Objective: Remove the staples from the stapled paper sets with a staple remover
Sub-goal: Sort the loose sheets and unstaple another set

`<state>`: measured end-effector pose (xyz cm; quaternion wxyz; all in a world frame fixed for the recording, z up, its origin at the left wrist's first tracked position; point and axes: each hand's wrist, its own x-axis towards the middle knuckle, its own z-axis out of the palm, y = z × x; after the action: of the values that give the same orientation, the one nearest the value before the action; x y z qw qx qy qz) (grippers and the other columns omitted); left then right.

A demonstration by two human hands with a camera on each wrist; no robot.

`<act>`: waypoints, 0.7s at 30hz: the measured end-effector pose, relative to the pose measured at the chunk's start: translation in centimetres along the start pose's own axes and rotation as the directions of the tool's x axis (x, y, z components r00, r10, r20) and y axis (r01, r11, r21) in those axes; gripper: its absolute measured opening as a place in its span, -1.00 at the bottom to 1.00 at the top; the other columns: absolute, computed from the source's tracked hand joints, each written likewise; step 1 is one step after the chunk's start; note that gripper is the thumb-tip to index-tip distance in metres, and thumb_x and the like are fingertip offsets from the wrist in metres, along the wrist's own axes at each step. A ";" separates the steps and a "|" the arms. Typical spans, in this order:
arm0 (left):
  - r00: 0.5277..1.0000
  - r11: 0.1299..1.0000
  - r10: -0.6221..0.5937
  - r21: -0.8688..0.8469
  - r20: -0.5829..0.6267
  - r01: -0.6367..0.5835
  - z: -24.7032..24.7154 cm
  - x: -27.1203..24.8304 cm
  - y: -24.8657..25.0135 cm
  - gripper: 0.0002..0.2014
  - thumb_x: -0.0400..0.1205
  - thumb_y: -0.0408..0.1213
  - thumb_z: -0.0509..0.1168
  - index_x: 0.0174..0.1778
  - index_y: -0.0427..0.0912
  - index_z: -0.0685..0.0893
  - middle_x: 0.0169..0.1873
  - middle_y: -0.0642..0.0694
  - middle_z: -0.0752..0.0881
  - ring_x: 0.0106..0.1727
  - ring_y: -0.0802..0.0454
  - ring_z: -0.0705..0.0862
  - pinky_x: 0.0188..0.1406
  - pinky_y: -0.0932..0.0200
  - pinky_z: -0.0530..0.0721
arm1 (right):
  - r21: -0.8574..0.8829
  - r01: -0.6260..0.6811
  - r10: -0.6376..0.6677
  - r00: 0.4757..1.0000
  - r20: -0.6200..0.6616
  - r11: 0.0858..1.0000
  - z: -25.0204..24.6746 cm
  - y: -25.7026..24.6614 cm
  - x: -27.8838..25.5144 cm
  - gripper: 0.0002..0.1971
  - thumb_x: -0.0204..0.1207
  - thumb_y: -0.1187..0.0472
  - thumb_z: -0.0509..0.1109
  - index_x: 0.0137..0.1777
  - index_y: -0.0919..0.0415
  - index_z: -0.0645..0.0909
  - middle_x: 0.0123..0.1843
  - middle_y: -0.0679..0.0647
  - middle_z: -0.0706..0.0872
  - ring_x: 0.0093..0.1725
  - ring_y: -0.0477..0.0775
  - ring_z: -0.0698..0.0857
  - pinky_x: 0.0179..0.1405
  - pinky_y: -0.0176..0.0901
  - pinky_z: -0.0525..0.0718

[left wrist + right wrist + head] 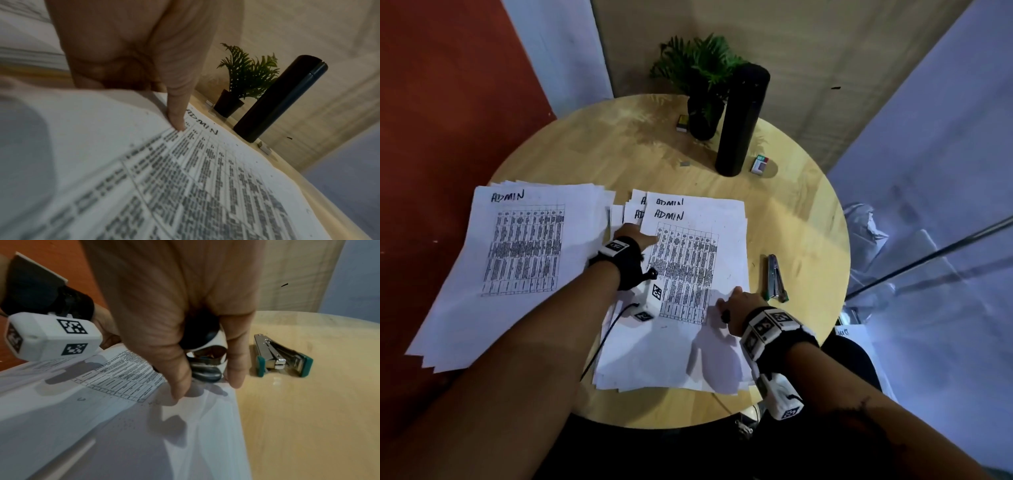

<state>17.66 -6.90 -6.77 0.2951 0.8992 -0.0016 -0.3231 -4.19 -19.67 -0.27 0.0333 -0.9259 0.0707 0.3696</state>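
Pressing one straight finger on top white printed paper set (688, 260) – left hand (635, 238) flat. Right hand (736, 305) curls fingers (179, 379) round shiny metal staple remover (207, 360), at paper's near right edge. Second paper pile (517, 253) lies left on round wooden tabletop (791, 219) – maybe done, can't tell. Staple not seen.

Both forearms are bare, each wrist wrapped in a black strap (627, 263) carrying a white camera block (51, 335) printed with black square markers, with a thin black cable (602, 342) trailing from the left unit
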 end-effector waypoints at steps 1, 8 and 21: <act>1.000 1.000 0.000 0.022 0.024 0.000 -0.5 0.1 -0.3 -0.42 0.55 -0.13 0.44 0.39 -0.42 0.52 0.30 -0.34 0.63 0.27 -0.27 0.64 0.11 0.10 0.57 | -0.002 -0.005 0.005 1.000 -0.003 1.000 0.1 0.0 0.1 -0.66 0.63 0.22 0.13 0.39 0.17 0.44 0.07 0.21 0.49 0.23 0.27 0.59 0.03 -0.06 0.54; 0.992 0.997 0.077 0.019 0.100 -0.080 -2.7 -0.5 -2.8 -0.59 0.45 -0.35 0.52 0.20 -0.39 0.69 0.20 -0.32 0.71 0.19 -0.26 0.69 0.21 0.02 0.64 | 0.166 -0.090 0.118 0.978 -0.172 0.982 0.1 0.8 0.6 -0.67 0.66 0.12 0.11 0.27 0.23 0.57 0.21 0.19 0.66 0.25 0.22 0.62 0.12 -0.06 0.59; 0.797 0.698 0.437 -0.401 -0.417 -0.593 -4.3 -10.2 0.2 -0.59 0.44 -0.61 0.43 0.21 -0.40 0.58 -0.43 0.32 0.74 -0.38 0.51 0.65 -0.22 0.48 0.65 | 0.827 0.034 0.518 0.765 -0.383 0.561 -3.9 5.0 1.3 -0.87 0.48 0.26 0.32 -0.25 0.18 0.66 -0.15 0.32 0.69 -0.12 0.32 0.63 -0.22 -0.06 0.54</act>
<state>12.12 -2.85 1.90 0.5995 0.7863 -0.1268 -0.0792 -1.37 -25.20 1.63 0.3635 -0.8555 0.3687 -0.0078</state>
